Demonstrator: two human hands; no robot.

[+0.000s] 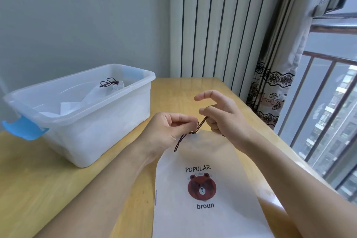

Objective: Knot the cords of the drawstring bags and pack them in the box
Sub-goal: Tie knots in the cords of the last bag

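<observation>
Frosted drawstring bag (208, 189) with bear print lies flat on the table (58, 179); left hand (170, 127) pinches its brown cord (195, 127) at the mouth; right hand (222, 114) holds the cord's far end, index finger extended; translucent storage box (81, 114) at left holds a knotted bag (108, 89).

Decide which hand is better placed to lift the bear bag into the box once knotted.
Probably left: the left hand sits nearer the box, which stands left of the bag.

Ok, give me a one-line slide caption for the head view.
Both hands knot the brown cord of a bear-print drawstring bag beside the plastic box.
</observation>
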